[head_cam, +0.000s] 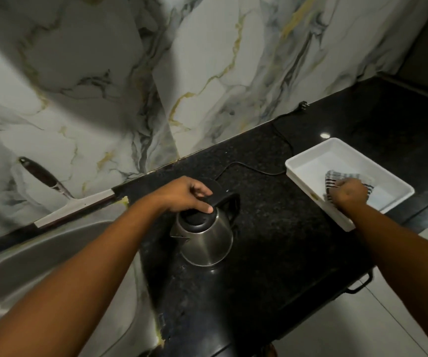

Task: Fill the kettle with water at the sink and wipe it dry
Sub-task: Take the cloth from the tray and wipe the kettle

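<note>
steel-grey kettle, black lid; checked cloth; white tray.

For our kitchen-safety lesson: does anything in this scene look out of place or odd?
One thing: the kettle sits on bare countertop beside its round base, not on it. The power plug lies loose near the wall. No spill shows. The checked cloth lies in the white tray.

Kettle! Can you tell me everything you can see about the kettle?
The kettle is shiny silver metal with a black lid, a black handle and a small pointed spout. It stands upright on the dark speckled counter, between the sink and a white tray. Its lid is shut. The left hand rests on top, fingers on the lid and handle. Whether there is water inside cannot be seen.
</note>
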